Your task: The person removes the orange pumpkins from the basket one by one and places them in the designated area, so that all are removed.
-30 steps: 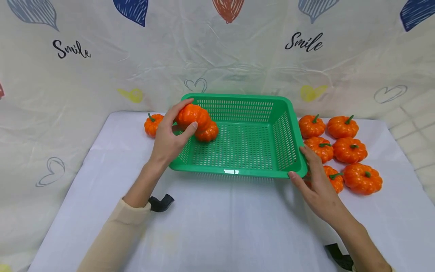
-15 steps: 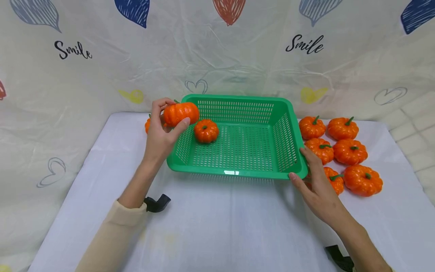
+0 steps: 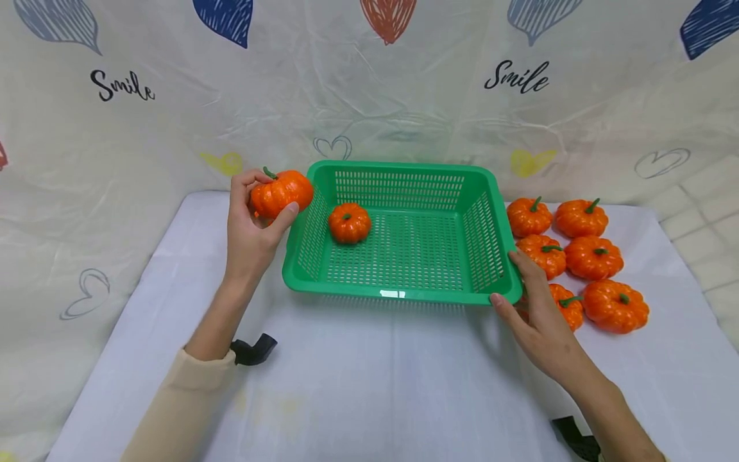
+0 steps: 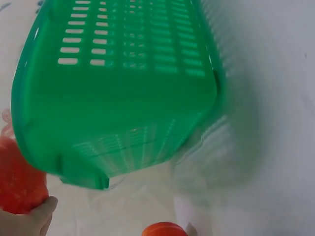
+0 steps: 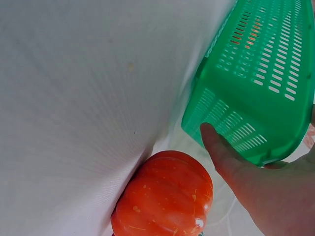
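My left hand (image 3: 249, 240) grips a small orange pumpkin (image 3: 283, 194) with a green stem, held up just outside the left end of a green slotted basket (image 3: 392, 295). The left wrist view shows the same pumpkin (image 4: 20, 179) at its left edge, beside the basket wall (image 4: 113, 98). One smaller pumpkin (image 3: 349, 223) sits inside the basket, toward its left end. My right hand (image 3: 545, 324) grips the basket's rim at the front right corner, with its thumb at the front and fingers on the end wall. Another pumpkin (image 4: 165, 229) shows at the left wrist view's lower edge.
Several orange pumpkins (image 3: 616, 305) stand in two rows on the white-covered table (image 3: 392, 385), right of the basket. My right hand partly hides the nearest ones. A patterned cloth (image 3: 392, 96) hangs behind the table. Black straps (image 3: 254, 350) stick out at the wrists.
My left hand has drawn the pumpkin leftward from above the basket to outside its left end. The pumpkin in the basket is now uncovered. My right hand stays on the rim.
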